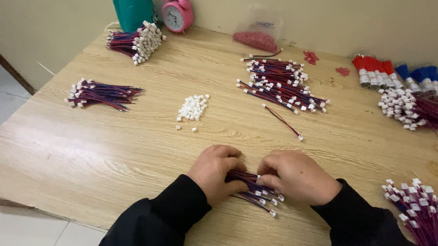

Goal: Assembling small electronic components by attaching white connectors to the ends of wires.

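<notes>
My left hand [215, 171] and my right hand [295, 176] rest close together on the wooden table [101, 153] near its front edge. Both grip a small bundle of red-and-blue wires with white connectors [255, 190] that lies between them; its white ends stick out below my right hand. Black sleeves cover both forearms. A single loose wire [283, 121] lies just beyond my hands.
A pile of small white connectors [192, 108] sits mid-table. Wire bundles lie at far left [99, 94], back left [137, 42], centre back [278, 84], right [413, 109] and front right [434, 214]. A pink alarm clock [177, 13], teal holder [133, 9] and red bag [256, 38] stand by the wall.
</notes>
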